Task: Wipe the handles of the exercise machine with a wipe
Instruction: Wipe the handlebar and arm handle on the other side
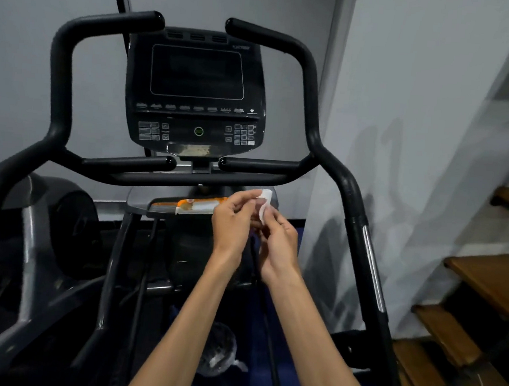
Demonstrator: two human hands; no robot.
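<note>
White wipe held between both hands

White wipe (264,204) sits pinched between my left hand (232,221) and right hand (278,239), just below the machine's black handles (264,165). Beside them, an orange wipe pack (196,205) lies on the tray (138,198).

Wooden stair steps (488,278) at right, grey wall (405,82), clear-lined bin (218,350) on blue floor (254,352)
</note>
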